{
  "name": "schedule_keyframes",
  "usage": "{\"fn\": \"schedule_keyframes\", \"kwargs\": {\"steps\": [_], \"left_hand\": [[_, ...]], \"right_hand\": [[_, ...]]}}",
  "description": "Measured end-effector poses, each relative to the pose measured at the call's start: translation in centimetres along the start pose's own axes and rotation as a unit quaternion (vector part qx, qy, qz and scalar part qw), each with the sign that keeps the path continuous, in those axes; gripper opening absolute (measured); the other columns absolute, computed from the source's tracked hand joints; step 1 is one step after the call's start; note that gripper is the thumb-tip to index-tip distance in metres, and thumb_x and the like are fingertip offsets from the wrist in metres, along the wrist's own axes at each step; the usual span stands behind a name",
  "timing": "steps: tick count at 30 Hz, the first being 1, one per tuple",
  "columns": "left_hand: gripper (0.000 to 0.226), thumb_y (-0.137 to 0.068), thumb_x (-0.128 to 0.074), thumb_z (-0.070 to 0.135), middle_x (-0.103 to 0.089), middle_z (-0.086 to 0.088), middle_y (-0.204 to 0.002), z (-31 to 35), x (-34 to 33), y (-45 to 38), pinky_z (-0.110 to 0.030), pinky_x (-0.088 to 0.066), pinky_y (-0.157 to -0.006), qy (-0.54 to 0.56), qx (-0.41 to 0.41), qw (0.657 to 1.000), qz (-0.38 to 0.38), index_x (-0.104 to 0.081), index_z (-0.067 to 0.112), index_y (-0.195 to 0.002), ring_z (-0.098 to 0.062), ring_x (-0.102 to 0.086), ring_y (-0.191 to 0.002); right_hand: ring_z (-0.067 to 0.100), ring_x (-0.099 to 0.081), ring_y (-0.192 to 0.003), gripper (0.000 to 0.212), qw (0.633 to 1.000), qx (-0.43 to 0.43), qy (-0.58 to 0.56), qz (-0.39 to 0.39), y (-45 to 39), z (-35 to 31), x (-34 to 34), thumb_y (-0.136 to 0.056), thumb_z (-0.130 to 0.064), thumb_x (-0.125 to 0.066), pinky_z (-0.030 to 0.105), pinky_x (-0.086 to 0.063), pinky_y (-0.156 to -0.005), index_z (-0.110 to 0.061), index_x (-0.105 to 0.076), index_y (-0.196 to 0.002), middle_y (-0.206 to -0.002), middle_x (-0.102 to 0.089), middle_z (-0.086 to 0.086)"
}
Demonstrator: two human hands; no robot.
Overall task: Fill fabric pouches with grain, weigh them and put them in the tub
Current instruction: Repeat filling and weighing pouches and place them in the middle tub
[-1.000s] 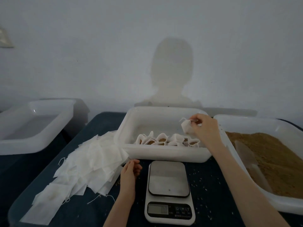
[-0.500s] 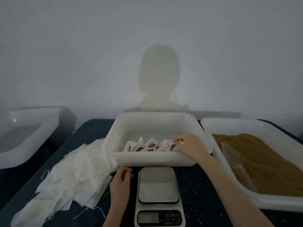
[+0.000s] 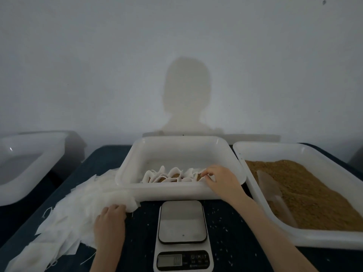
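Step in hand, as judged: a weighed pouch was being set down while the next empty one was taken. The right hand [image 3: 220, 178] was inside the white rectangular plastic tub [image 3: 176, 191] directly behind the small digital kitchen scale [image 3: 182, 234]; its fingers [image 3: 206, 173] were curled on the last of the filled white fabric pouches [image 3: 169, 175], which stood in a row along the tub's near wall. Left of the scale, the left hand [image 3: 110, 222] gripped the edge of the heap of empty white fabric pouches [image 3: 78, 209] on the dark bench [image 3: 235, 242]. Right of the scale, a second white tub [image 3: 324, 238] held brown grain [image 3: 306, 191] and a translucent scoop [image 3: 275, 193]. The scale's platform was bare. The next move calls for releasing the pouch, then opening a fresh one for filling.
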State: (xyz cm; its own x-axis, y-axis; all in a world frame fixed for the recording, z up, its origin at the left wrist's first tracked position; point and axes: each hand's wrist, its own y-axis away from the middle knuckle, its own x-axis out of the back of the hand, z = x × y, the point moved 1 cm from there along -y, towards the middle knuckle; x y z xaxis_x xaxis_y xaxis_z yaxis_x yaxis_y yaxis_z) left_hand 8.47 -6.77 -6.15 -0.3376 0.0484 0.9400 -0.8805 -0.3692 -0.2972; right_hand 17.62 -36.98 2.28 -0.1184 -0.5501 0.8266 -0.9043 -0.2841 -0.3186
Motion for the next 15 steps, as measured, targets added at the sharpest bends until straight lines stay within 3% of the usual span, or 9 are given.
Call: {"fn": "schedule_keyframes", "kwargs": {"steps": [3, 6, 10, 15], "left_hand": [[0.007, -0.089, -0.065, 0.019, -0.069, 0.005, -0.089, -0.1, 0.4, 0.0, -0.024, -0.043, -0.068, 0.017, -0.006, 1.000, -0.012, -0.070, 0.023, -0.092, -0.013, -0.060, -0.075], [0.017, -0.097, -0.051, 0.027, -0.063, 0.005, -0.092, -0.3, 0.9, -0.3, -0.022, -0.044, -0.074, 0.045, 0.026, 0.997, -0.053, -0.058, 0.022, -0.083, -0.011, -0.059, -0.083], [0.006, -0.091, -0.056, 0.033, -0.051, 0.014, -0.073, -0.5, 2.1, -0.6, -0.018, -0.032, -0.057, -0.015, -0.021, 1.000, -0.018, -0.061, 0.033, -0.088, -0.004, -0.047, -0.061], [0.020, -0.095, -0.048, 0.025, -0.060, 0.008, -0.073, -0.3, 3.5, -0.4, -0.022, -0.041, -0.055, 0.034, -0.015, 0.999, -0.026, -0.063, 0.025, -0.082, -0.010, -0.056, -0.064]], "right_hand": [[0.003, -0.056, -0.094, 0.018, 0.999, 0.028, -0.026, 0.012, 0.7, -1.0, -0.2, -0.094, -0.017, -0.053, 0.021, -0.044, -0.086, -0.022, -0.071, -0.093, -0.100, -0.066, -0.012], [0.003, -0.055, -0.096, 0.018, 0.997, 0.068, -0.032, 0.017, 1.4, -2.4, -0.5, -0.094, -0.017, -0.053, 0.022, -0.044, -0.089, -0.021, -0.071, -0.095, -0.098, -0.064, -0.016], [0.001, -0.055, -0.088, 0.016, 0.993, 0.107, -0.055, 0.015, 2.4, -4.1, -0.8, -0.094, -0.017, -0.055, 0.018, -0.044, -0.082, -0.021, -0.070, -0.095, -0.094, -0.061, -0.018], [-0.004, -0.051, -0.086, 0.016, 0.992, 0.108, -0.061, -0.014, 3.0, -5.2, -1.8, -0.093, -0.018, -0.055, 0.015, -0.043, -0.080, -0.023, -0.071, -0.095, -0.098, -0.063, -0.015]]}}
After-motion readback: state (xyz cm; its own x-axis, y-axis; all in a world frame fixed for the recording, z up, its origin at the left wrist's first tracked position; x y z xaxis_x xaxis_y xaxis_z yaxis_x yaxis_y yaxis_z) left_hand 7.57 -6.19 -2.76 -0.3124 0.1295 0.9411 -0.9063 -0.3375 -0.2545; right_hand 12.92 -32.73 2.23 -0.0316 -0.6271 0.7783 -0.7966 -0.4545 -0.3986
